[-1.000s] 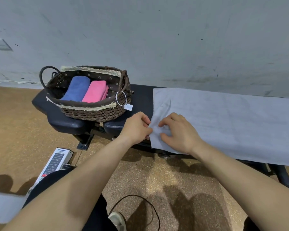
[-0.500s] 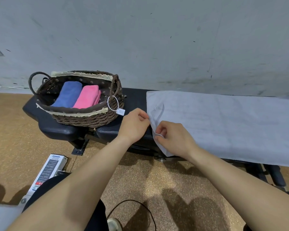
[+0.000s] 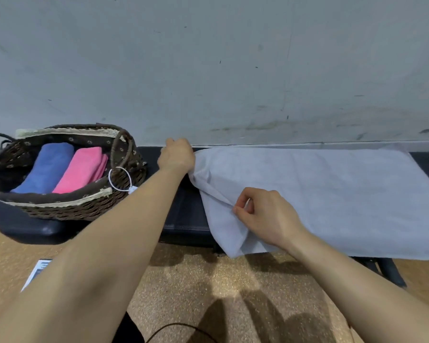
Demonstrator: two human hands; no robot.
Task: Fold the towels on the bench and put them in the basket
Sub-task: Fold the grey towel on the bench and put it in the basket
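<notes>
Just beside the basket (image 3: 60,203) (part-filled), left hand (image 3: 176,157) and right hand (image 3: 266,215) pinch the grey towel (image 3: 320,194).

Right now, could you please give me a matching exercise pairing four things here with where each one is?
1. blue towel
2. pink towel
3. grey towel
4. left hand

A. spread over the bench
B. in the basket, nearer the grey towel
C. gripping the grey towel's far corner
D. in the basket, farther from the grey towel

Pairs: 1-D, 2-B, 3-A, 4-C
</notes>
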